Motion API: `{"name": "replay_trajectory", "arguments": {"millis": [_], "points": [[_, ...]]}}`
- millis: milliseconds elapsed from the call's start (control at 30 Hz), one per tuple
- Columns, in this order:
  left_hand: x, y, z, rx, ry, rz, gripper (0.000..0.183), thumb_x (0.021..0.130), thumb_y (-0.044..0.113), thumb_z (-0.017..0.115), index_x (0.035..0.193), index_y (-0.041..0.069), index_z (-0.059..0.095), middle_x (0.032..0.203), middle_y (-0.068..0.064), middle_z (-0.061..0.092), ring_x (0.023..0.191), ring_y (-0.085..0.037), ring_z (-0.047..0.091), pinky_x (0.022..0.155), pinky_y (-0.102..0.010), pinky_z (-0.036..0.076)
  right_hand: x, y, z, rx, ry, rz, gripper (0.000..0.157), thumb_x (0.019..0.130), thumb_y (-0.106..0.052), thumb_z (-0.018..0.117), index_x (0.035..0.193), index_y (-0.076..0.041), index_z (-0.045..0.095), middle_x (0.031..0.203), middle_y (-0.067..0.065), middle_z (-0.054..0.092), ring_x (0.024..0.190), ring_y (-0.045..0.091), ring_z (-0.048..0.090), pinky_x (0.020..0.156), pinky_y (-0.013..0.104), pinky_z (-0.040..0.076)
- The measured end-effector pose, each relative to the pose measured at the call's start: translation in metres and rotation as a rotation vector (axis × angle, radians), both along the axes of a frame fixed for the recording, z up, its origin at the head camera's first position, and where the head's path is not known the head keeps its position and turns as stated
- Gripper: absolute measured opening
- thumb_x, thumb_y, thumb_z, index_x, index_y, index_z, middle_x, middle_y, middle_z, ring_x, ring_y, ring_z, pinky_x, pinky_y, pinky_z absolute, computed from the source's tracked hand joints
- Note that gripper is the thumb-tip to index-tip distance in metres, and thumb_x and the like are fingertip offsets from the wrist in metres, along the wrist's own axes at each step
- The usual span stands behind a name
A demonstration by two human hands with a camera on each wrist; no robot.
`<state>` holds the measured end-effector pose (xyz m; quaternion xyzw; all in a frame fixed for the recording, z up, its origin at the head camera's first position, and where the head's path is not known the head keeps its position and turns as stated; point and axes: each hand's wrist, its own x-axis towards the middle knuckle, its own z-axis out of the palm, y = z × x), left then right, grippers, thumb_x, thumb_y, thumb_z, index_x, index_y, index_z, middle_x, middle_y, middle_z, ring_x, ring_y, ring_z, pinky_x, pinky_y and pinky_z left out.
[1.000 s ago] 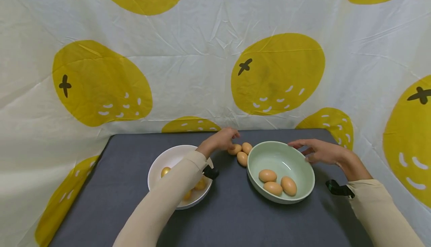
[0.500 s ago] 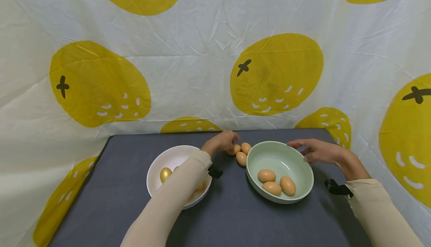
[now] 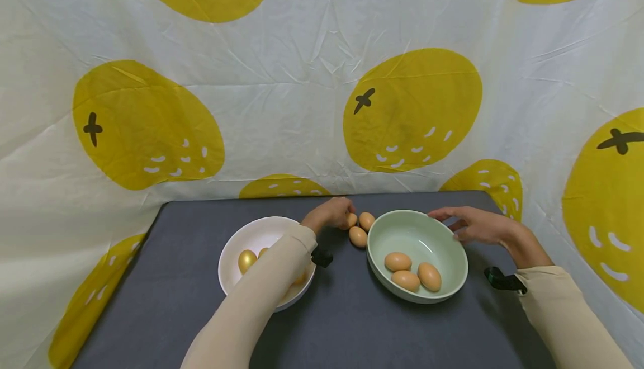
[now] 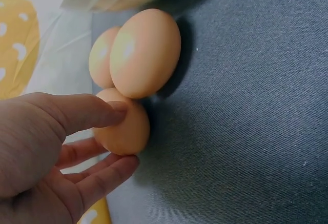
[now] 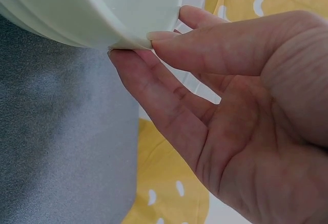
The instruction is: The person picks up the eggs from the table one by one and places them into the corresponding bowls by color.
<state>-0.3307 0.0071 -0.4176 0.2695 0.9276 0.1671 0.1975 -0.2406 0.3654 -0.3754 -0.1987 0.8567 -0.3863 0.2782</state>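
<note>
My left hand reaches across to the back of the table and pinches a brown egg. In the left wrist view its thumb lies on the egg's upper side, with fingers curled beneath. Two more brown eggs, one nearer and one behind, lie right beside it. A pale green bowl stands to their right with three brown eggs in it. At this bowl's right rim my right hand holds on, thumb at the edge and fingers under its outer side, as the right wrist view shows.
A white bowl with several golden eggs stands on the left, partly hidden by my left sleeve. Dark grey cloth covers the table. Behind hangs a white curtain printed with yellow fruit.
My left hand has come down a little and its fingers have closed round the leftmost loose egg. The nearest loose egg has shifted slightly left. My right hand stays at the green bowl.
</note>
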Motion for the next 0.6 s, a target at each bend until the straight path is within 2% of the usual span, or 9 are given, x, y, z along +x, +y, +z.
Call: {"name": "replay_trajectory", "arguments": {"millis": [100,233,267,333,400,467,500,600], "points": [[0.003,0.001,-0.001,-0.045,0.025,0.011,0.032,0.091,0.008,0.067,0.122,0.008,0.066,0.116,-0.007,0.066,0.089,-0.018,0.055,0.075,-0.028,0.046,0.0,0.001,-0.001,-0.003,0.001,0.008,0.063,0.096,0.005,0.058,0.155,0.001,0.036,0.154,0.031,0.036,0.132,0.057,0.045,0.092,0.05,0.056],[0.005,0.003,-0.003,-0.137,-0.032,0.063,0.012,0.091,0.015,0.064,0.097,0.005,0.067,0.085,-0.008,0.062,0.07,-0.02,0.052,0.061,-0.03,0.041,0.0,0.0,0.0,0.006,0.009,0.017,0.063,0.096,0.004,0.058,0.155,0.001,0.036,0.154,0.031,0.036,0.131,0.057,0.045,0.091,0.048,0.056],[-0.004,0.004,-0.018,-0.148,-0.05,0.083,0.011,0.09,0.017,0.065,0.092,0.007,0.065,0.08,-0.005,0.059,0.065,-0.019,0.051,0.058,-0.03,0.04,0.0,0.0,0.0,0.008,0.012,0.017,0.063,0.096,0.004,0.058,0.155,0.001,0.036,0.154,0.031,0.036,0.131,0.057,0.045,0.091,0.047,0.056],[-0.009,0.007,-0.026,-0.167,-0.102,0.122,0.014,0.09,0.019,0.065,0.088,0.005,0.065,0.075,-0.008,0.059,0.06,-0.022,0.052,0.055,-0.033,0.041,0.001,0.001,0.0,0.014,0.019,0.019,0.062,0.096,0.004,0.058,0.155,0.001,0.036,0.153,0.031,0.037,0.131,0.057,0.045,0.09,0.044,0.057],[-0.022,0.01,-0.044,-0.17,-0.124,0.149,0.014,0.088,0.021,0.067,0.087,0.007,0.063,0.076,-0.008,0.059,0.059,-0.023,0.054,0.054,-0.034,0.043,0.001,0.001,0.0,0.012,0.024,0.024,0.062,0.096,0.003,0.058,0.154,0.001,0.036,0.153,0.031,0.037,0.131,0.057,0.045,0.09,0.043,0.057],[-0.039,0.012,-0.067,-0.172,-0.141,0.155,0.014,0.085,0.021,0.068,0.087,0.009,0.063,0.076,-0.008,0.06,0.058,-0.023,0.054,0.053,-0.035,0.044,0.001,0.001,0.0,0.005,0.023,0.029,0.062,0.097,0.003,0.058,0.155,0.001,0.036,0.153,0.032,0.037,0.131,0.058,0.045,0.09,0.043,0.057],[-0.041,0.012,-0.067,-0.171,-0.157,0.156,0.013,0.083,0.021,0.068,0.088,0.009,0.064,0.077,-0.009,0.061,0.058,-0.024,0.056,0.052,-0.037,0.045,0.0,0.002,0.0,0.001,0.023,0.033,0.062,0.097,0.003,0.058,0.155,0.002,0.035,0.153,0.032,0.036,0.131,0.058,0.045,0.09,0.043,0.057],[-0.059,0.011,-0.092,-0.141,-0.168,0.149,0.009,0.077,0.02,0.067,0.082,0.014,0.063,0.07,-0.005,0.059,0.052,-0.021,0.053,0.047,-0.035,0.043,0.0,0.002,-0.001,-0.012,0.018,0.038,0.062,0.097,0.003,0.058,0.155,0.003,0.035,0.152,0.033,0.036,0.131,0.059,0.045,0.09,0.044,0.057]]}}
